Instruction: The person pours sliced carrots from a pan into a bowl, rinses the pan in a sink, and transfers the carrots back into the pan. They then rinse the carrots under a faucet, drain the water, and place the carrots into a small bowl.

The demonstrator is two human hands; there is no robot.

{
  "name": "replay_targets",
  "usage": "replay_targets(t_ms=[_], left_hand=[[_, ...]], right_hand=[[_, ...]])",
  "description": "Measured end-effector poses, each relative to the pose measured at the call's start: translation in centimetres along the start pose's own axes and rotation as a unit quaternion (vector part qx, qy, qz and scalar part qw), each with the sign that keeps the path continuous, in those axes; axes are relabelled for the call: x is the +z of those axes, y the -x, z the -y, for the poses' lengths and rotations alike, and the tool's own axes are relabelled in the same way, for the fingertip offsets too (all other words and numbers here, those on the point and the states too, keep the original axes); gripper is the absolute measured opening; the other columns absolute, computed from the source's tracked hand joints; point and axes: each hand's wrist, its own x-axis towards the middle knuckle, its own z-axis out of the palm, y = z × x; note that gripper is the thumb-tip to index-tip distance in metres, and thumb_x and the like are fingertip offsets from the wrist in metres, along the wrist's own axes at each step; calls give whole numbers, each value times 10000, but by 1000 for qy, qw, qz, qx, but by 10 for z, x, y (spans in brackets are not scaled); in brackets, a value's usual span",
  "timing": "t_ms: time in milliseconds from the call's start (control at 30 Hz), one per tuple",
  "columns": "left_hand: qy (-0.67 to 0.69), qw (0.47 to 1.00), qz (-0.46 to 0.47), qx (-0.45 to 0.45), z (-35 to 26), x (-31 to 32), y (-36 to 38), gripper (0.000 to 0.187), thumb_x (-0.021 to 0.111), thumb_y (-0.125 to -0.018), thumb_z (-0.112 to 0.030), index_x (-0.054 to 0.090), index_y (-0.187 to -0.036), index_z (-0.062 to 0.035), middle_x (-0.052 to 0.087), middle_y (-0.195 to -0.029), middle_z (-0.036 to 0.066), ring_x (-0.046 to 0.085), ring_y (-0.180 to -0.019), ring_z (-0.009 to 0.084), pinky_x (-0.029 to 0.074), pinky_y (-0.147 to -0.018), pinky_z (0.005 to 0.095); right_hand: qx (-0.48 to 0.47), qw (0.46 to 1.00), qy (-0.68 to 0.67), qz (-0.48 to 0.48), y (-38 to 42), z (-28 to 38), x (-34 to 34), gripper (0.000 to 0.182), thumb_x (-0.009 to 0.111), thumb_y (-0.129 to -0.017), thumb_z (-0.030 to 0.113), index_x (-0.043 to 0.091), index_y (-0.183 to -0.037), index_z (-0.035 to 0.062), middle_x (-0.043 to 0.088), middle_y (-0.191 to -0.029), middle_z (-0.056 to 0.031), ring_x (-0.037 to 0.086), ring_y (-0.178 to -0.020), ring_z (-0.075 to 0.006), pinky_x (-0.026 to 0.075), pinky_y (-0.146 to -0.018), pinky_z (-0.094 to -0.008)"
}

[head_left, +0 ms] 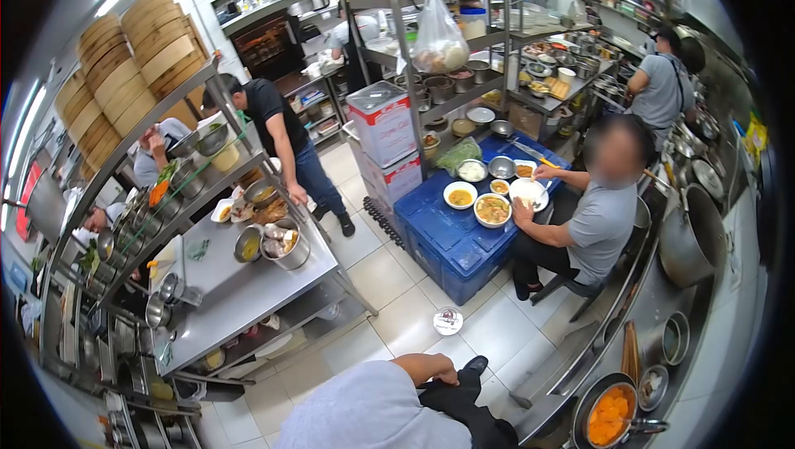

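Note:
At the bottom of the head view is my own grey shirt (373, 412), with a bent arm reaching toward my black trousers (468, 412). The hand on that arm, which looks like my left hand (447, 376), rests near my knee. Its fingers are turned down and too small to read, and no object shows in it. A black shoe (476, 364) is just beyond. My right hand is out of sight. To my right, a pan of orange pieces (609, 414) sits on the metal counter.
Ahead, a seated person (609, 217) eats at a blue chest (443, 238) set with bowls. Left stands a steel table (240, 283) holding pots, beside a person in black (277, 130). Another person (662, 76) works at the far right. A round floor sticker (448, 321) marks the tiles.

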Motion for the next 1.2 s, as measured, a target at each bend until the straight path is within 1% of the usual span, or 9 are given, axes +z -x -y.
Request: replay_targets(t_ms=[500, 667, 767, 800, 900, 1033, 1067, 1100, 1200], left_hand=[[-21, 1000, -4, -19, -4, -4, -9, 595, 296, -1012, -519, 385, -1489, -175, 514, -1416, 68, 568, -1185, 301, 459, -1015, 485], [-8, 1000, 7, 13, 7, -1, -18, 643, 321, -999, -545, 266, -1542, -206, 350, -1542, 64, 455, -1319, 299, 481, -1008, 488], [95, 995, 8, 21, 21, 7, -43, 763, 357, -956, -654, 131, -1575, -271, 73, -1645, 15, 182, -1477, 314, 397, -1046, 617], [121, 992, -11, 19, 18, 11, -34, 735, 298, -979, -626, 129, -1577, -233, 169, -1628, 81, 288, -1441, 335, 419, -1061, 559], [121, 992, 7, -19, 1, 7, 4, 750, 319, -924, -711, 54, -1559, -415, 241, -1614, 40, 488, -1315, 363, 407, -975, 632], [81, 996, 39, -17, -13, -4, 9, 755, 322, -920, -721, 51, -1557, -421, 269, -1600, 44, 489, -1310, 353, 391, -988, 638], [65, 997, 45, -21, -24, -8, 21, 764, 327, -935, -699, 71, -1570, -362, 258, -1601, 37, 453, -1341, 324, 412, -1002, 599], [81, 996, 29, 35, 18, -1, -66, 772, 333, -957, -660, 93, -1580, -273, 235, -1607, 33, 397, -1380, 300, 442, -1013, 532], [29, 999, 29, 14, 3, -12, -57, 753, 340, -978, -608, 126, -1580, -209, 192, -1618, 32, 358, -1400, 281, 470, -1010, 463]], right_hand=[[2, 999, 27, -33, -3, 7, 11, 585, 586, -821, 738, 535, -767, 157, 412, -527, -16, 351, -407, -152, 296, -381, -303], [0, 999, 1, -39, -3, 6, -8, 588, 591, -818, 737, 532, -763, 155, 411, -528, -16, 350, -408, -151, 295, -382, -301], [-7, 993, -95, -69, -31, -11, -42, 589, 594, -817, 736, 530, -761, 153, 410, -528, -16, 350, -409, -151, 295, -383, -300], [-15, 998, -58, -8, -5, -14, -45, 587, 533, -841, 748, 503, -775, 165, 384, -547, 6, 323, -407, -129, 259, -366, -276], [-41, 996, -34, 66, 48, -10, -6, 553, 478, -901, 708, 481, -810, 162, 374, -567, 20, 325, -406, -99, 248, -347, -246], [-37, 994, -66, 82, 45, -15, -8, 549, 467, -909, 703, 484, -827, 161, 387, -573, 12, 346, -405, -102, 267, -344, -248], [-31, 993, -70, 90, 43, -13, -8, 545, 464, -913, 700, 486, -833, 161, 393, -576, 10, 350, -405, -104, 272, -343, -251], [-36, 992, -75, 93, 42, -12, -8, 545, 464, -913, 700, 486, -833, 161, 393, -576, 10, 350, -405, -104, 272, -343, -251], [-16, 993, -82, 87, 42, -14, -7, 541, 456, -920, 695, 489, -841, 160, 404, -585, 4, 350, -406, -110, 278, -347, -258]])
